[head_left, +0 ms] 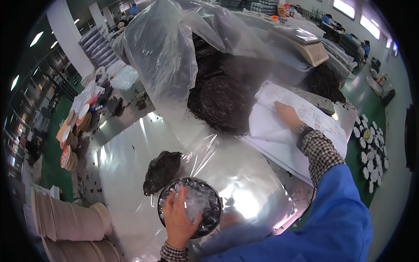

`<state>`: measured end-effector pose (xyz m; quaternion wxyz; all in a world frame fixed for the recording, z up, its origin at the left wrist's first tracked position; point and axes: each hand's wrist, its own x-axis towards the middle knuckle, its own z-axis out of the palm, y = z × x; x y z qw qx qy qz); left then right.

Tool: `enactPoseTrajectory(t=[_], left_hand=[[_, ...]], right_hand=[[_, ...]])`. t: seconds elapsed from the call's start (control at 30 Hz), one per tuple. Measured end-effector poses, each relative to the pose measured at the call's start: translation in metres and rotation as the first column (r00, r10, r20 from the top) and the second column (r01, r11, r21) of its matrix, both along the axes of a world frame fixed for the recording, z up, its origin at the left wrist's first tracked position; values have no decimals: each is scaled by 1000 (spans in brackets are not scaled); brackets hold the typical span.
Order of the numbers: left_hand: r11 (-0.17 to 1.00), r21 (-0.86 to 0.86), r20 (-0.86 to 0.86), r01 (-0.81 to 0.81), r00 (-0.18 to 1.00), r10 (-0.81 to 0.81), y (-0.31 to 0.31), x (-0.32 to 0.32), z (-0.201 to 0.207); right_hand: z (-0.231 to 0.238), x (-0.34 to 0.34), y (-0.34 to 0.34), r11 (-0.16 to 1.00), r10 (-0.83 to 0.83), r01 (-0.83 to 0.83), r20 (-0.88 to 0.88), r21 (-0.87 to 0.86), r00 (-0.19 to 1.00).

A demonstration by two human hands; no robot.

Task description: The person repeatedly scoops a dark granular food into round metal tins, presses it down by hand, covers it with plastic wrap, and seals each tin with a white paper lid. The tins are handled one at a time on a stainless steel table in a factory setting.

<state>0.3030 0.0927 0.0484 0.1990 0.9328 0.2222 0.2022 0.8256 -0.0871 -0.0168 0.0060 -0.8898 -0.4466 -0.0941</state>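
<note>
Round black container (217, 204) is sitting on the shiny worktop (126, 174), at its near edge toward the middle of the view, with crumpled clear film (196, 198) filling its mouth. At the far left, large pale spools (72, 220) are lying on their sides, one above another, and beyond them flat round reels (70, 159) are standing in piles. Dark gloves (115, 106) are lying farther back, near scattered dark crumbs. A big clear plastic sheet (157, 52) is draping over the back, while a flat dark clump (163, 172) is lying just beside the container, at its upper left. The left hand (179, 218) is reaching into the container's mouth, its fingers parted and touching the film; whether it is gripping any of it, I cannot tell. Behind, a coiled dark mass (224, 102) is bulging out from under the sheet. The right hand (288, 115) is resting on spread white papers (321, 126), fingers bent; whether it is pinching a page, I cannot tell. Past the papers, a grey block (316, 102) is lying below a beige device (317, 53) with a metal top. At the far right, white round pieces (371, 155) are clustering above the green floor (369, 105).
</note>
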Motion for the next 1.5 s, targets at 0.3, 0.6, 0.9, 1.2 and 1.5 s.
enactPoseTrajectory(t=[0.3, 0.6, 0.9, 1.2, 1.5], left_hand=[[996, 85, -2, 21, 1000, -20, -1, -2, -6], [997, -9, 41, -76, 996, 76, 5, -5, -7], [921, -371, 106, 117, 991, -83, 25, -15, -28], [442, -893, 375, 87, 687, 623, -2, -42, -57], [-64, -901, 366, 429, 830, 421, 32, -82, -60]], right_hand=[[-37, -4, 4, 981, 123, -163, 311, 106, 942], [151, -97, -20, 303, 315, 68, -167, 951, 934], [31, -381, 106, 577, 817, -724, -286, 379, 501], [34, -428, 118, 678, 727, -686, -106, 262, 678], [25, -337, 131, 866, 492, -196, -712, 460, 502]])
